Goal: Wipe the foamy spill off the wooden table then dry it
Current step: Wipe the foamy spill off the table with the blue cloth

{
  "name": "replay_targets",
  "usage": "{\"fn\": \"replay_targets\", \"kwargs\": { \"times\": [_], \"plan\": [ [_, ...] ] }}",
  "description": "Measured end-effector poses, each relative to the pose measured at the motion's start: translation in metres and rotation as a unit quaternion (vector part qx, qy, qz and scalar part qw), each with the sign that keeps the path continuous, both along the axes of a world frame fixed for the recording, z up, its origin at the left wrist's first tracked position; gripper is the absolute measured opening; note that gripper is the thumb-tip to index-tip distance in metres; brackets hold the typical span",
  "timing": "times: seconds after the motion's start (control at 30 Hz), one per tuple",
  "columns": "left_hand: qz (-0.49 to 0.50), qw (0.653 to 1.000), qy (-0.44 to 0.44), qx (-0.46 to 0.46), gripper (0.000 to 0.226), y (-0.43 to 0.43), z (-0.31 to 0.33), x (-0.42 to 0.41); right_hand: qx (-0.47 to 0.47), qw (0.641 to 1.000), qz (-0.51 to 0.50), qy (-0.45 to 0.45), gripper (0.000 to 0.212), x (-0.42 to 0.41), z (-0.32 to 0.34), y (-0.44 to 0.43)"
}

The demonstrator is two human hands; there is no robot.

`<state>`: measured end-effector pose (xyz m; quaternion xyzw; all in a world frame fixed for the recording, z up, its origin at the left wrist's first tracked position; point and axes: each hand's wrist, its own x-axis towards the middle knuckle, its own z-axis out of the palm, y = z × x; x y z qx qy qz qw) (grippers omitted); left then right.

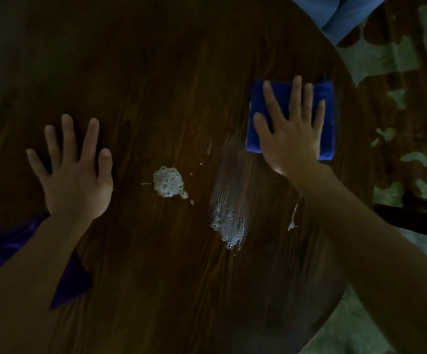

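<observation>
A dark round wooden table (156, 72) fills the view. A white foam blob (167, 181) sits near its middle. To the right of the blob lies a smeared foam patch (229, 226), with a wet streak running from it up toward a folded blue cloth (328, 118). My right hand (290, 131) lies flat on the blue cloth with fingers spread, pressing it onto the table at the right. My left hand (72, 172) rests flat on the bare wood at the left, fingers apart, holding nothing. A small foam streak (293, 221) lies beside my right forearm.
A purple cloth (74, 282) lies under my left forearm at the table's left. The table's curved edge runs down the right side, with patterned floor (406, 123) beyond. Blue fabric (340, 14) shows at the top right. A dark furniture piece (416, 213) stands at the right.
</observation>
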<state>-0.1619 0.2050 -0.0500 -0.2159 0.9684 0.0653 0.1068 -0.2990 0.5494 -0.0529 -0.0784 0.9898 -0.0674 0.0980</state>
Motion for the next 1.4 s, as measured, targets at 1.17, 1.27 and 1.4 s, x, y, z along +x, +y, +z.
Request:
{"fn": "replay_targets", "kwargs": {
  "times": [1.17,1.27,1.4],
  "plan": [
    [-0.007,1.0,0.008,0.001,0.063,0.001,0.004,-0.001,-0.011,0.963,0.268,0.0,0.065,0.017,0.002,-0.048],
    [-0.006,1.0,0.004,0.001,0.064,0.002,0.004,-0.002,0.008,0.856,0.515,-0.045,0.065,0.06,0.006,-0.005],
    [-0.006,1.0,0.004,0.006,0.064,0.001,0.004,-0.002,0.049,0.913,0.404,-0.03,0.069,-0.006,0.006,0.066]
  ]
}}
